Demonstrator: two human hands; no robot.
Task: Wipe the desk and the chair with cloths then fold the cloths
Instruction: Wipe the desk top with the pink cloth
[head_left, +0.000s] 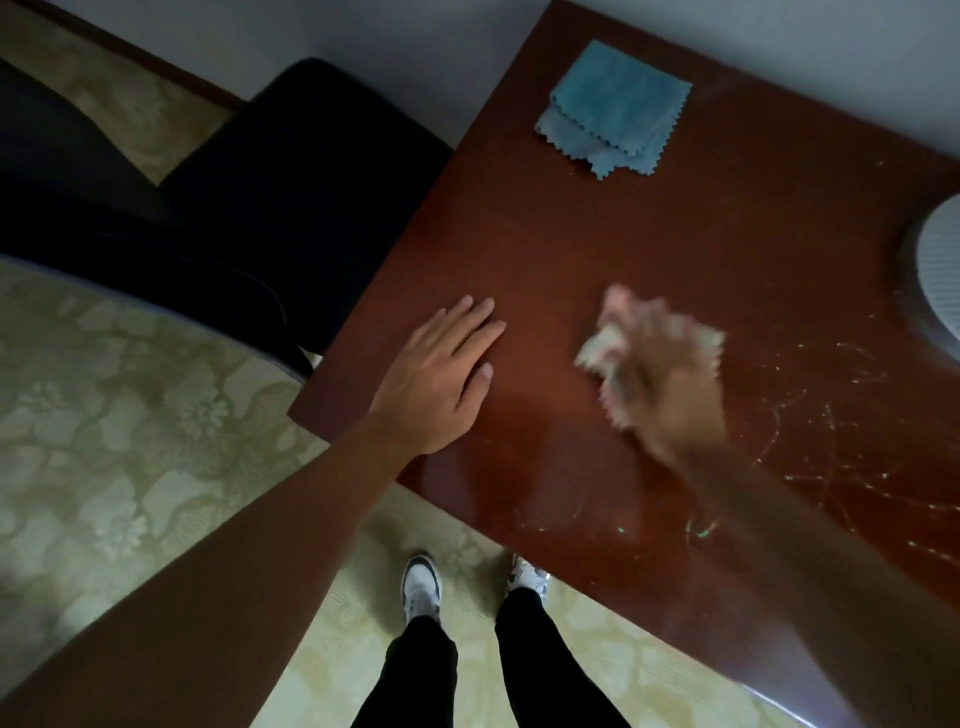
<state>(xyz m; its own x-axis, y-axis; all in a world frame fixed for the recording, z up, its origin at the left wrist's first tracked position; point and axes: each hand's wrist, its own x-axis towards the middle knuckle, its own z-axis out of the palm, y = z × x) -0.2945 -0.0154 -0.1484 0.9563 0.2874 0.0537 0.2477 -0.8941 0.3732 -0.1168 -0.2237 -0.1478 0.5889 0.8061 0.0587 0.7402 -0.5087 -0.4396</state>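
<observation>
Right hand (670, 384) (blurred) presses pink cloth (602, 348) on desk (571, 234).

Glossy reddish-brown wooden desk (597, 244), top marked with pale scratches on right. Folded blue zigzag-edged cloth (615, 109) lies flat near far edge. Pale pinkish crumpled cloth (605, 348) on desk middle (blurred, partly covered). Black padded chair (291, 208) just beside desk's left edge.

patterned carpet (130, 415), white ribbed object (940, 280) at desk's edge
</observation>
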